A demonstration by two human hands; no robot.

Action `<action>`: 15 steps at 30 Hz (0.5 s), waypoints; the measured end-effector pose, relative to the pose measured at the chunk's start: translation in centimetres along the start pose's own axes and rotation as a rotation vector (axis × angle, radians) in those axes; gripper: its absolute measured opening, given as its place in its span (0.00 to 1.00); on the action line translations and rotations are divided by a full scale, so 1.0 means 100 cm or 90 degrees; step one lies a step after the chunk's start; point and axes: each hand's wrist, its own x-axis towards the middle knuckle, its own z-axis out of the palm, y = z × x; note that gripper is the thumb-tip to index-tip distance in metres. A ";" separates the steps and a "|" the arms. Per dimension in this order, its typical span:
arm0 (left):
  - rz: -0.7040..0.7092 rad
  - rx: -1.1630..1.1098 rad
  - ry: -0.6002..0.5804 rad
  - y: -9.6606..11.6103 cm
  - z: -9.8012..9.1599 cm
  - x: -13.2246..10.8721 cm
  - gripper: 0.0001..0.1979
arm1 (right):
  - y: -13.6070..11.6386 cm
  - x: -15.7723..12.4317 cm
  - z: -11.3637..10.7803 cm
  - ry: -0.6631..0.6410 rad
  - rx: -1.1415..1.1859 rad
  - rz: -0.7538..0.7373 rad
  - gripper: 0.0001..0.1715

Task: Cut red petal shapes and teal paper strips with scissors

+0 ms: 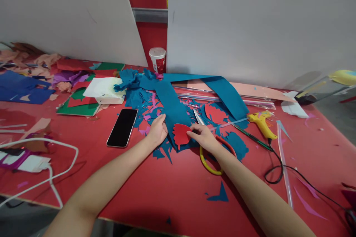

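A scalloped red cutout [180,134], shaped like a leaf or petal, lies over the near end of a long teal strip [172,105]. My right hand [205,137] pinches the cutout at its right edge. At the strip's left edge, my left hand [159,130] is closed, thumb on top, holding the strip. Scissors with a yellow and red handle [207,164] lie partly beneath my right wrist, blades pointing away. Beyond my right hand is another red cutout [214,114], and a teal scalloped piece [236,146] rests to the right.
A black phone [122,127] lies left of my left hand. A yellow glue gun [261,123] with a trailing black cord is on the right. Teal and pink scraps surround the strip. A lidded cup [157,61] stands at the back by white panels [250,18]. White cables [69,166] loop at left.
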 end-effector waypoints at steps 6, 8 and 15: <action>-0.117 -0.012 -0.159 -0.001 0.001 -0.007 0.09 | 0.003 0.001 -0.001 0.052 0.009 -0.007 0.11; -0.140 -0.002 -0.180 -0.004 0.001 -0.010 0.07 | 0.004 0.000 -0.001 0.062 0.020 -0.009 0.11; -0.133 0.006 -0.161 -0.007 0.003 -0.014 0.08 | 0.002 0.000 0.000 0.087 0.036 -0.016 0.12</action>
